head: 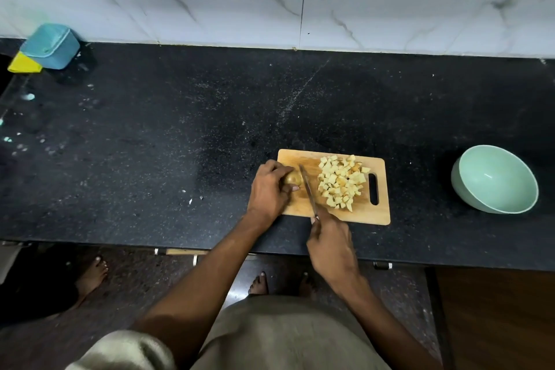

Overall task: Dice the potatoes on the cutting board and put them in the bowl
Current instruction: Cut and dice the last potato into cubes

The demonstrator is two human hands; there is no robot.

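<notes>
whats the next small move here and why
Probably press the knife down through the potatoes' last uncut piece: the left hand grips it, the right hand sets the blade beside it, diced cubes lie piled, and the bowl looks empty.

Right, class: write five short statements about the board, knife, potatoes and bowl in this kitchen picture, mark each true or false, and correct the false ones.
1. The left hand holds an uncut potato on the cutting board. True.
2. The diced potato pieces are in the bowl. False: they lie piled on the board; the bowl looks empty.
3. The right hand grips the knife. True.
4. The bowl stands left of the board. False: it stands to its right.
5. The board's handle slot is at its right end. True.
</notes>
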